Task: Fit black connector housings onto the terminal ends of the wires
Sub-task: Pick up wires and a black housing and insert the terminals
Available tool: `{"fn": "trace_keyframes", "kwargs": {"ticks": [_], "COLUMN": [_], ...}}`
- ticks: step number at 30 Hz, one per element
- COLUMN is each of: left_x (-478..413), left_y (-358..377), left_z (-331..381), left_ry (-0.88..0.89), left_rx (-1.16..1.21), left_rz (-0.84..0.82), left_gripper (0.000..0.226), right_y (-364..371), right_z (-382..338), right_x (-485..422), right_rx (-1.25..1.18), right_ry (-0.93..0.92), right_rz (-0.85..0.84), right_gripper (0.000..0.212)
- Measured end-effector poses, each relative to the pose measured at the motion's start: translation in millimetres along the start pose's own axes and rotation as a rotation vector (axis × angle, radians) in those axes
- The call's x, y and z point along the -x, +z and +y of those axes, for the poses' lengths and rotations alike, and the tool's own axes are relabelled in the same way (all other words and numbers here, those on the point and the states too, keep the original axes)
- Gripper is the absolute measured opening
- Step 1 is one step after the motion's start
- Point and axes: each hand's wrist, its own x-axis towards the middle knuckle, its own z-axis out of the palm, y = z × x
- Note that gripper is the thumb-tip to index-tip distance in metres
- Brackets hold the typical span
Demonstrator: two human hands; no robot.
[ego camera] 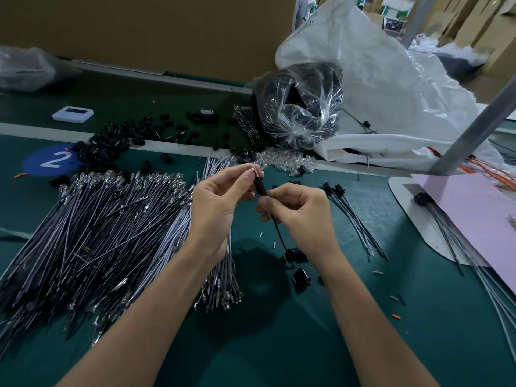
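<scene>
Head view: black housing (261, 187) held up over the green tabletop (279, 344), mid-frame, between both hands. Left hand (220, 202): thumb and forefinger pinch the metal terminal (252, 171) that sticks out above the housing. Right hand (296, 210): fingers (269, 203) curled, pinching the housing's lower end. Black wire (277, 229) drops from under that hand toward the tabletop.

Spare housings (301, 277), two, lie just below the right wrist. The nearer one touches the wire's lower end; cannot tell if joined.

Wire pile (111, 233), grey and black with bare metal ends, spreads wide to the left and runs under the left forearm. Fitted leads (351, 216), few, lie right of the right hand, black caps at their far ends.

Housing heap (111, 141) scattered at back left, beside a blue disc (53, 160) marked 2. Clear bag (301, 107) of black parts behind the hands, against a white sack (391, 79). Pink sheet (480, 219) at far right.
</scene>
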Motion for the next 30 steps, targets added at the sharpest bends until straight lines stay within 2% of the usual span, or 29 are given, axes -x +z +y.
{"fn": "trace_keyframes", "kwargs": {"ticks": [7,17,23,30], "left_x": [-0.4,-0.9,0.3,-0.1], "left_y": [-0.7,-1.0,-2.1,-3.3], "left_z": [2.3,3.9,5.8,6.9], "left_ry": [-0.006,-0.03,-0.055,-0.067], "left_rx": [0.047,0.097,0.106,0.102], "left_rz": [0.029,0.0,-0.057,-0.06], "left_gripper": [0.02,0.025,0.015,0.015], "right_y": [-0.8,0.7,0.0,-1.0], "right_z": [0.0,0.1,1.9,1.0], "right_x": [1.0,0.8,-0.4,-0.7], "right_rx": [0.013,0.024,0.04,0.059], "right_ry": [0.0,-0.025,-0.025,-0.025], "right_rz": [-0.007,0.011,0.008,-0.005], "right_gripper": [0.01,0.023,0.02,0.018]}}
